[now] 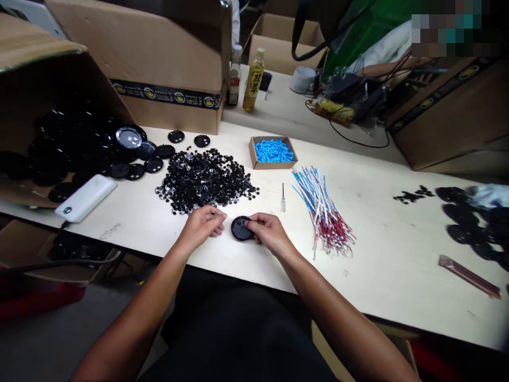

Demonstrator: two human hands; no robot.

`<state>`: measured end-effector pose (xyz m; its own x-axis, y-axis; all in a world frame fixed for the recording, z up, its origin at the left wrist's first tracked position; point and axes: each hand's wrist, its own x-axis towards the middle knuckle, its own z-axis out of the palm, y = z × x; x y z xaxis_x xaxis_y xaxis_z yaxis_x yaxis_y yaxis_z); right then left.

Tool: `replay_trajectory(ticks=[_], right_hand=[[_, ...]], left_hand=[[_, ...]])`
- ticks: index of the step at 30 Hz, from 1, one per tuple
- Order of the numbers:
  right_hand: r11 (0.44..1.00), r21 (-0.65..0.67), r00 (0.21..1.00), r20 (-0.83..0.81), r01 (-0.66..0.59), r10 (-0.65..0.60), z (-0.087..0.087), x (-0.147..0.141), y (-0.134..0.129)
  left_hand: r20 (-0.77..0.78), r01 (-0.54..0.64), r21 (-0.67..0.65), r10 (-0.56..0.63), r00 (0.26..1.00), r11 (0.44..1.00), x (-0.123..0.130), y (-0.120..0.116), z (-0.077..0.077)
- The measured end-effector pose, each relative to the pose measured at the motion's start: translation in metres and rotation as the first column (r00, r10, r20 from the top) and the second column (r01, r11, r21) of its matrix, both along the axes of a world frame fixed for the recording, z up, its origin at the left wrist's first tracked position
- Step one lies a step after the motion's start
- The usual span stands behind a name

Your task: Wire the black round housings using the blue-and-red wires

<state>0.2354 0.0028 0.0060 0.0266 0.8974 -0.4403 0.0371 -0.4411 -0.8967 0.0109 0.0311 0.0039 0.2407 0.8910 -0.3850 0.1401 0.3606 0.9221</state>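
Gripped at its right edge, a round black plastic disc [240, 229] is held by my right hand [265, 229] just above the table's front part. My left hand [204, 223] is just left of the disc and apart from it, its fingertips pinched together; whatever may be between them is too small to make out. Behind my left hand spreads a heap of small black round parts [207, 178]. A small screwdriver [283, 199] with a clear handle lies behind my right hand. Right of it lies a bundle of red, white and blue wires [324, 212].
A small cardboard box [274, 165] of blue pieces stands behind the wires. Larger black discs spill from a big carton [35, 53] at left, near a white power bank [86, 198]. Bottles [253, 79] stand at the back. More black discs [473, 223] lie at right; a co-worker's arm [382, 69] shows beyond.
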Motion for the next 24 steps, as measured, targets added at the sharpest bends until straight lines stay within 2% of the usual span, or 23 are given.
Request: replay_trajectory(ticks=[7,12,15,19,21,24], right_hand=[[0.998,0.053,0.998,0.065,-0.023,0.019,-0.008,0.007,0.000],[0.995,0.084,0.993,0.115,-0.049,0.039,-0.014,0.010,-0.002],[0.989,0.131,0.982,0.184,-0.066,0.042,-0.018,0.013,-0.003],[0.972,0.218,0.946,0.324,-0.087,0.012,-0.020,0.014,-0.003],[0.962,0.251,0.918,0.397,-0.106,-0.003,-0.019,0.014,-0.003],[0.950,0.285,0.875,0.483,-0.130,-0.026,-0.019,0.016,-0.003]], left_hand=[[-0.084,0.013,0.029,-0.010,0.996,0.999,-0.007,0.046,-0.014],[-0.098,-0.012,0.093,0.021,0.995,0.996,-0.002,0.063,-0.005],[-0.089,-0.038,0.108,0.047,0.995,0.993,-0.003,0.058,0.006],[-0.094,-0.122,0.142,0.136,0.986,0.982,-0.014,0.032,0.020],[-0.122,-0.154,0.161,0.175,0.977,0.975,-0.027,0.016,0.022],[-0.203,-0.211,0.184,0.248,0.947,0.960,-0.052,-0.002,0.014]])
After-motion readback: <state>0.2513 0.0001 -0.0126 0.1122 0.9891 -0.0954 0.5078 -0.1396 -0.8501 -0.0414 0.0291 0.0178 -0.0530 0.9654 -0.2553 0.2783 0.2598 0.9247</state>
